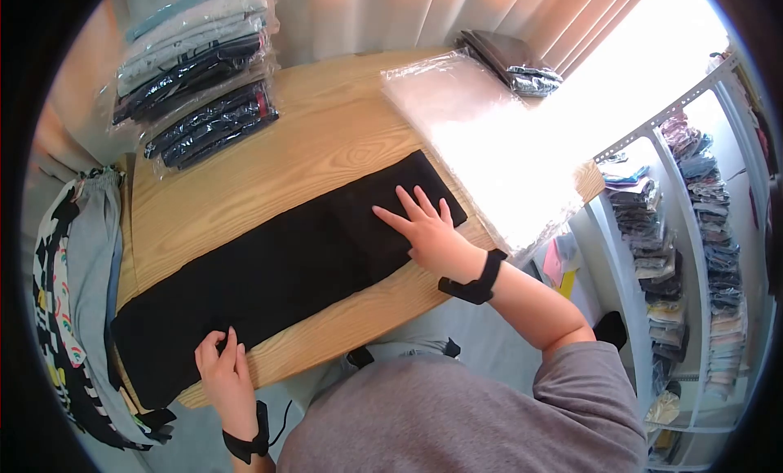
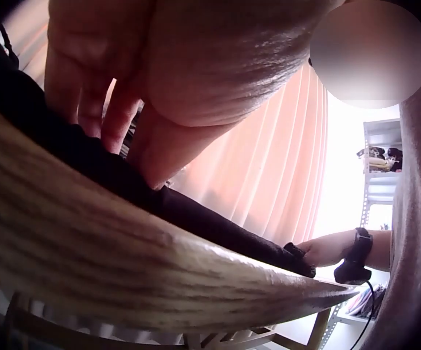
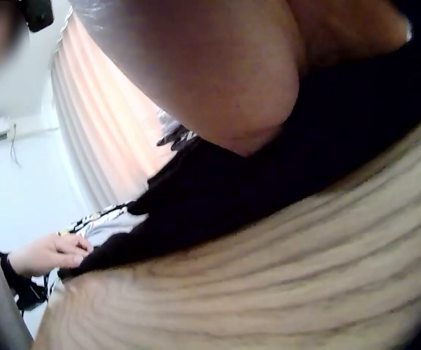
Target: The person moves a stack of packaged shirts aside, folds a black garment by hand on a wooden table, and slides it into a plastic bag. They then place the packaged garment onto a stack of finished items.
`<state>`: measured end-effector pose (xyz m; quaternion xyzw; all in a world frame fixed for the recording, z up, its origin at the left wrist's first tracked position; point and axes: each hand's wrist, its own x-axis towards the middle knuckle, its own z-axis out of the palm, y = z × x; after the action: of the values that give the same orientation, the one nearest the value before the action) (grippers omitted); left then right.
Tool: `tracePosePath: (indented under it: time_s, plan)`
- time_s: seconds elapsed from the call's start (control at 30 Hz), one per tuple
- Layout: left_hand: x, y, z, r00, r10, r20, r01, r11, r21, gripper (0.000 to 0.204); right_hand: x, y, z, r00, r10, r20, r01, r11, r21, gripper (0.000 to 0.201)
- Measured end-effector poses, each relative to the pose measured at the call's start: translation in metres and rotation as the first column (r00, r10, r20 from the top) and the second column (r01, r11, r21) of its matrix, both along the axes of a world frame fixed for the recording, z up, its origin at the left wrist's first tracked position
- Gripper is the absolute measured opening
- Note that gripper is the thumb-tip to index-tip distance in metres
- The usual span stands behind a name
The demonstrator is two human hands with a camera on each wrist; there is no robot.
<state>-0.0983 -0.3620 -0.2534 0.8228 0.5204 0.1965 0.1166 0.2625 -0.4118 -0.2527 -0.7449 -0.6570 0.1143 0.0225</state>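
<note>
A black folded garment (image 1: 285, 245) lies as a long strip across the wooden table (image 1: 326, 147), its left end at the table's left edge. My right hand (image 1: 428, 232) rests on the cloth near its right end, fingers spread. At the near edge toward the left end, my left hand (image 1: 224, 379) touches the garment. The left wrist view shows that hand's fingers (image 2: 119, 120) reaching down onto the black cloth, with the thumb at its edge. The heel of the right hand (image 3: 247, 95) is close over the cloth in the right wrist view.
Stacked bagged clothes (image 1: 204, 73) stand at the back left. Clear plastic bags (image 1: 457, 98) lie along the table's right side, with a dark packet (image 1: 510, 57) behind. Patterned and grey garments (image 1: 90, 245) hang at the left edge. Shelves of folded clothes (image 1: 652, 245) stand right.
</note>
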Motion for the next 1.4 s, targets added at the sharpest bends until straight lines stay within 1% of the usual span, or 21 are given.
tracePosePath:
  time_s: [0.2,0.27,0.33,0.4,0.43,0.6,0.67,0.73,0.8,0.83,0.87,0.9,1.07,1.1,1.13,1.17,1.27,1.3,1.33,1.37,1.4]
  plan:
    - [-0.001,0.000,0.000,1.000,-0.008,0.009,0.008,1.000,0.010,0.026,0.011,0.010,0.011,0.978,-0.132,-0.164,0.133,0.991,-0.007,0.072]
    - [0.001,0.000,0.001,1.000,0.000,0.004,0.000,1.000,0.010,0.026,0.021,0.015,0.010,0.867,0.029,-0.498,0.192,0.902,0.387,0.070]
    - [0.000,0.000,0.001,1.000,0.009,-0.008,-0.009,1.000,0.008,0.026,0.020,0.014,0.003,0.839,-0.042,-0.542,0.305,0.863,0.404,0.068]
    - [-0.001,0.000,0.000,1.000,-0.007,0.005,0.007,1.000,0.018,0.026,0.022,0.012,-0.013,0.941,-0.109,-0.320,0.213,0.926,0.312,0.072]
    - [-0.001,0.001,0.000,1.000,-0.003,0.001,0.003,1.000,0.017,0.026,0.007,0.010,0.003,0.974,-0.186,-0.132,0.192,0.981,0.035,0.078]
    - [-0.002,0.001,-0.002,1.000,-0.007,0.009,0.007,1.000,0.021,0.026,0.002,0.005,0.011,0.995,-0.085,0.046,0.087,0.994,-0.060,0.080]
    - [-0.002,0.001,-0.003,1.000,-0.009,0.010,0.008,1.000,0.027,0.026,0.014,-0.002,0.021,0.985,-0.017,-0.170,0.005,0.998,-0.070,0.073]
    - [-0.002,0.002,-0.004,1.000,-0.007,0.014,0.007,0.999,0.033,0.026,0.047,-0.004,0.023,0.853,0.009,-0.522,-0.012,1.000,-0.003,0.062]
    - [-0.002,0.001,-0.004,1.000,-0.007,0.019,0.007,1.000,0.023,0.026,0.062,-0.006,0.013,0.790,-0.138,-0.597,0.237,0.967,0.090,0.059]
    - [-0.002,0.000,-0.003,1.000,-0.010,0.015,0.010,1.000,0.017,0.026,0.057,-0.011,0.001,0.787,-0.144,-0.600,0.240,0.967,0.084,0.059]
    - [-0.002,0.001,-0.003,1.000,-0.011,0.011,0.011,1.000,0.026,0.026,0.045,-0.016,-0.012,0.938,-0.171,-0.303,0.213,0.971,0.112,0.058]
    - [-0.002,0.001,-0.003,1.000,-0.013,0.008,0.013,0.999,0.036,0.026,0.037,-0.020,-0.020,0.983,-0.183,0.029,0.178,0.976,0.128,0.058]
    - [-0.002,0.001,-0.003,1.000,-0.010,0.010,0.010,1.000,0.015,0.026,0.040,-0.023,-0.022,0.970,-0.207,-0.125,0.231,0.946,0.225,0.067]
    - [-0.002,0.001,-0.002,1.000,-0.005,0.014,0.005,1.000,0.013,0.025,0.038,-0.026,-0.020,0.793,-0.318,-0.519,0.490,0.840,0.234,0.070]
    - [-0.002,0.001,-0.002,1.000,0.005,0.011,-0.005,1.000,0.013,0.025,0.032,-0.027,-0.014,0.466,-0.324,-0.823,0.703,0.701,0.122,0.073]
    - [-0.001,0.001,-0.001,1.000,-0.003,0.012,0.003,1.000,0.022,0.025,0.018,-0.026,-0.004,0.232,-0.294,-0.927,0.845,0.534,0.042,0.073]
    - [-0.001,0.001,0.000,1.000,-0.011,0.002,0.011,0.999,0.031,0.025,0.021,-0.035,-0.023,-0.287,0.158,-0.945,0.890,0.409,-0.202,0.045]
    - [-0.002,0.001,0.000,1.000,-0.021,-0.001,0.021,0.999,0.038,0.025,0.029,-0.039,-0.044,-0.295,0.154,-0.943,0.885,0.416,-0.209,0.045]
    - [-0.002,0.001,-0.001,1.000,-0.015,-0.008,0.015,0.999,0.036,0.025,0.041,-0.045,-0.079,-0.565,0.328,-0.757,0.639,0.754,-0.151,0.036]
    - [-0.003,0.001,-0.001,1.000,-0.019,-0.006,0.019,0.999,0.043,0.025,0.037,-0.042,-0.081,-0.815,0.325,-0.481,0.334,0.940,0.069,0.026]
    - [-0.002,0.002,-0.002,1.000,-0.022,-0.004,0.023,0.998,0.050,0.025,0.032,-0.040,-0.082,-0.818,0.321,-0.477,0.330,0.942,0.069,0.026]
